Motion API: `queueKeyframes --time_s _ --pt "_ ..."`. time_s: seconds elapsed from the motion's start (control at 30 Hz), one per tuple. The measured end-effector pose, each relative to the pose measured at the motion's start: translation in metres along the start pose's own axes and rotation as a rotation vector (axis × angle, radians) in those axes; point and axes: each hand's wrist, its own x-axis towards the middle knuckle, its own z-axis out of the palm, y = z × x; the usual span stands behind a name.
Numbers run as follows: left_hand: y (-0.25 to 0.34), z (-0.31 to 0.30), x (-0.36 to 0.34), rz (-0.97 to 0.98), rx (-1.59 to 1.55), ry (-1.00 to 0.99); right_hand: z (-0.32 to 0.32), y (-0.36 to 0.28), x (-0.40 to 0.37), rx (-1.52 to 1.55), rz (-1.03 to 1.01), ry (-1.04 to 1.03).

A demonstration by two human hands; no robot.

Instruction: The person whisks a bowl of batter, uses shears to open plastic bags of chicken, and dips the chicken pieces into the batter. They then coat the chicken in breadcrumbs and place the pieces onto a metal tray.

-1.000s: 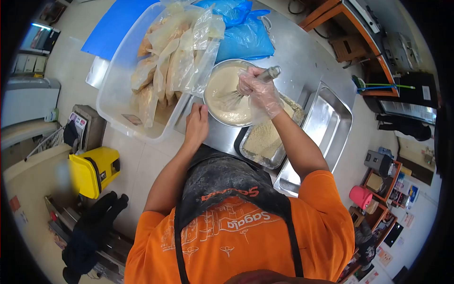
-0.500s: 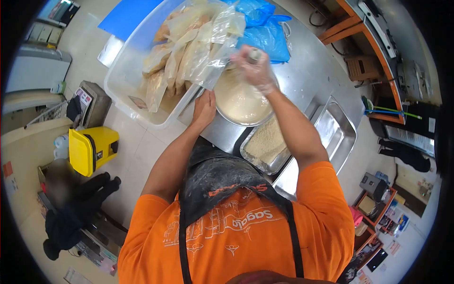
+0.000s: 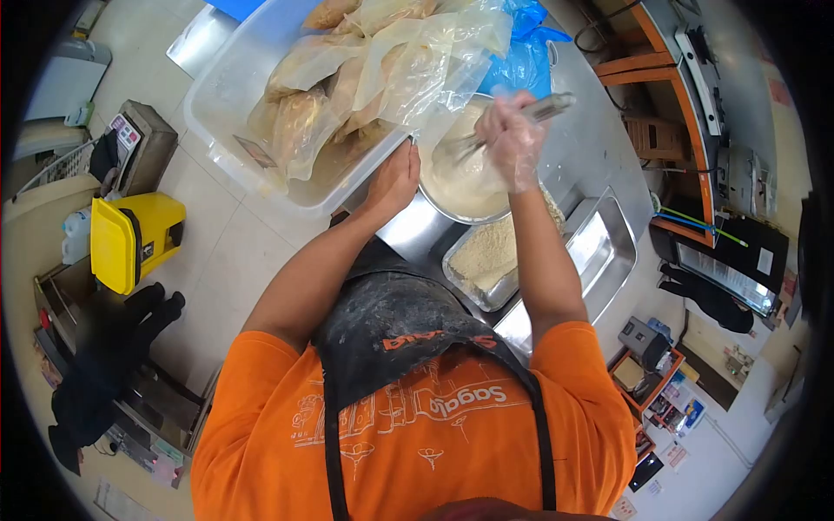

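A whisk [image 3: 547, 107] with a metal handle is in my right hand [image 3: 514, 143], which wears a clear plastic glove and is closed round it. Its blurred wires dip into pale, creamy batter [image 3: 460, 187] in a round metal mixing bowl [image 3: 439, 206]. My left hand [image 3: 396, 181], bare, rests at the bowl's left rim, gripping it from the side; its fingertips are partly hidden beside a translucent plastic bin [image 3: 317, 208]. Bags of brownish food [image 3: 304, 117] fill that bin. Just below the bowl sits a metal tray [image 3: 495, 304] of pale crumbs [image 3: 486, 252].
An empty-looking metal pan [image 3: 612, 234] lies right of the crumb tray on the steel table [image 3: 584, 130]. Blue plastic bags [image 3: 526, 65] sit behind the bowl. A yellow bin [image 3: 130, 239] and a person in dark clothes [image 3: 104, 365] are at the left.
My right hand has swung right and slightly down, tilting the whisk so its handle points right. The view has shifted a little; my left hand stays by the bowl.
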Motion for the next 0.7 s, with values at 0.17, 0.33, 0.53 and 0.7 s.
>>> queueKeyframes --time_s 0.17,0.33,0.53,0.7 --pt "0.000 -0.002 0.000 0.010 -0.023 -0.023 -0.036 -0.020 -0.004 -0.092 -0.221 0.001" --pt "-0.003 0.005 -0.001 0.090 -0.005 0.052 -0.031 -0.034 -0.045 -0.599 0.119 -0.097" --pt "-0.010 0.009 0.002 0.102 0.011 0.053 0.006 0.014 0.005 -0.212 0.102 0.064" --pt "-0.003 0.004 0.001 0.093 -0.008 0.026 -0.024 -0.017 0.015 -0.097 -0.227 0.040"
